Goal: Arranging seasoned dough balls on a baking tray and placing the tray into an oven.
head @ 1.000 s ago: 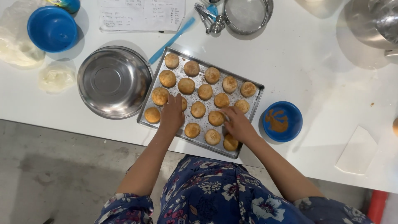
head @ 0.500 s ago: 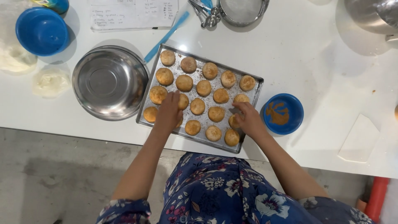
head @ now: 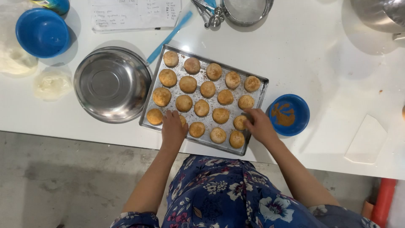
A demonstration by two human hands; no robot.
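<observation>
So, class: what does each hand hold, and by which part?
Cannot be told. The left hand covers a bun; the right hand touches another bun.

Shiny metal baking tray [head: 258,101] and a brushed steel bowl [head: 112,84]; glossy blue plastic bowl [head: 289,115]; smooth matt white counter [head: 329,63]; rough, crumbly golden dough balls [head: 188,84].

White table [head: 320,59] bears baking tray [head: 147,110]; steel bowl [head: 110,84]; blue bowls [head: 42,33]; paper [head: 135,14].
</observation>
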